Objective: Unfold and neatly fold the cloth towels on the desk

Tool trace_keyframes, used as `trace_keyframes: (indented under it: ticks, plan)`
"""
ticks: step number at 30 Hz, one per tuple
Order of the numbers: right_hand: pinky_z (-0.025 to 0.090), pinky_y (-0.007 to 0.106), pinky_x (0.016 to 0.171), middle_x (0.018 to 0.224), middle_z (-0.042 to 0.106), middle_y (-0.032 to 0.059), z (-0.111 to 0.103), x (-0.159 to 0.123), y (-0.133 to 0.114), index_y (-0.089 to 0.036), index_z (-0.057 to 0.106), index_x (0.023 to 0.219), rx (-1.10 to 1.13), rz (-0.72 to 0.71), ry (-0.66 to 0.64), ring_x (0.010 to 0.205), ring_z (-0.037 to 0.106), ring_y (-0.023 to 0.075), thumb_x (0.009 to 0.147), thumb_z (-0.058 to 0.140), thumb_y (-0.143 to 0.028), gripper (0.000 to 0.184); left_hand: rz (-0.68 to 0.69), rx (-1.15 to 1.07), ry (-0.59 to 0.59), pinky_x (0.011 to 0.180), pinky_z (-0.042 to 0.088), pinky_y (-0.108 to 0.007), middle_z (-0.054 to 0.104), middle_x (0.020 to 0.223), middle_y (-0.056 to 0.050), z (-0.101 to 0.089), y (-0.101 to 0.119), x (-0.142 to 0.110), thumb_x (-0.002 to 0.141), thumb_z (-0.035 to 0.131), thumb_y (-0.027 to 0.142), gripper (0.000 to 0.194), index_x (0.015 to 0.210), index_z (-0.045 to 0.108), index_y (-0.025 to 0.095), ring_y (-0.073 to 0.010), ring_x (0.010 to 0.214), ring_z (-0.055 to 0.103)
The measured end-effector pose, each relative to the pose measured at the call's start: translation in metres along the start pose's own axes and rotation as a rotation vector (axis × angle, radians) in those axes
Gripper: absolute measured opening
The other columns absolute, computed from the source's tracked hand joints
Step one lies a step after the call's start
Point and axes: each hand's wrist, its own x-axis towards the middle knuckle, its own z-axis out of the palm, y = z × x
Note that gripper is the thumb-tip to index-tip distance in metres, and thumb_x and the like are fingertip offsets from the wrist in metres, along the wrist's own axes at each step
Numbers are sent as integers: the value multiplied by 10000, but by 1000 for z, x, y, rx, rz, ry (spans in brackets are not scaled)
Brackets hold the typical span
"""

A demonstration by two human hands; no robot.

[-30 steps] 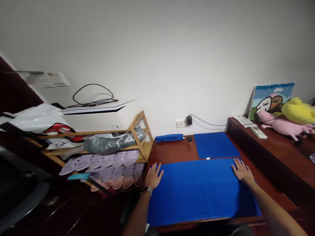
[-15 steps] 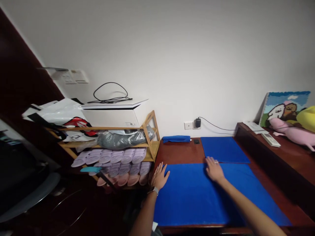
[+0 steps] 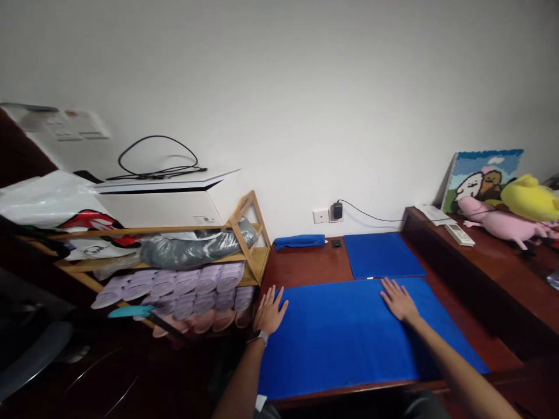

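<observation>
A large blue cloth (image 3: 336, 337) lies spread flat over the front of the reddish-brown desk (image 3: 301, 265). My left hand (image 3: 269, 312) rests with fingers apart on its far left corner. Near the cloth's far edge, right of its middle, my right hand (image 3: 398, 298) lies flat, fingers spread. Neither hand grips anything. Behind the cloth is a second blue cloth (image 3: 382, 255), folded into a smaller rectangle, with a small white tag at its front edge. A rolled or bunched blue cloth (image 3: 300, 241) sits against the wall at the desk's back left.
A wooden rack (image 3: 251, 267) holding several slippers (image 3: 187, 282) and a white box (image 3: 161, 206) stands left of the desk. On the raised ledge at right are a white remote (image 3: 459, 234), a pink plush toy (image 3: 493, 220) and a yellow one (image 3: 530, 198). A black adapter (image 3: 338, 210) is plugged into the wall.
My right hand has slid right along the large cloth's far edge, away from the folded cloth's left corner. My left hand stays at the left corner. The view has turned slightly right.
</observation>
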Motion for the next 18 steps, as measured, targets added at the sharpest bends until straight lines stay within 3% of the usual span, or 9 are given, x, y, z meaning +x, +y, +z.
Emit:
trace_keyframes:
  ticks: [2, 4, 7, 12, 15, 18]
  plan:
    - [135, 503, 1317, 1767, 204, 24, -4, -2, 58, -232, 197, 1704, -20, 165, -13, 1635, 151, 253, 1040, 178, -545, 734, 2, 4, -5, 1297, 240, -498, 298, 1735, -125, 0, -1, 1, 1069, 347, 553, 659, 1645, 377, 235, -289, 1605, 270]
    - [134, 483, 1322, 1774, 182, 24, -4, -4, 99, -212, 165, 1710, -17, 281, -1, 1637, 139, 242, 1029, 153, -551, 760, 7, 8, -4, 1294, 247, -505, 301, 1735, -116, 1, -2, 1, 1068, 344, 554, 657, 1645, 376, 242, -292, 1604, 274]
    - [122, 467, 1326, 1779, 175, 17, 2, -6, 126, -224, 150, 1712, -3, 320, 35, 1638, 139, 220, 1018, 133, -568, 775, 10, 19, 1, 1291, 254, -508, 306, 1735, -102, 2, -2, 1, 1068, 344, 554, 652, 1647, 368, 255, -288, 1600, 287]
    - [128, 483, 1325, 1779, 187, 32, -2, -13, 115, -214, 153, 1710, -3, 314, 25, 1638, 141, 222, 1019, 135, -549, 768, 10, 26, 10, 1293, 253, -495, 316, 1732, -108, 0, 0, 0, 1075, 331, 558, 648, 1640, 388, 248, -284, 1600, 288]
    - [177, 520, 1310, 1763, 235, 95, -34, -14, 98, -147, 234, 1689, -15, 345, -30, 1625, 200, 257, 1031, 180, -476, 738, 19, 11, 13, 1293, 253, -493, 312, 1734, -117, 0, 1, -1, 1076, 324, 565, 656, 1642, 385, 238, -289, 1599, 291]
    - [240, 657, 1245, 1649, 417, 253, -78, -4, 66, -32, 471, 1557, -32, 340, -112, 1558, 344, 388, 1009, 315, -363, 659, 16, 5, 13, 1291, 253, -495, 318, 1733, -107, 2, 1, -2, 1074, 323, 568, 655, 1642, 383, 246, -287, 1601, 285]
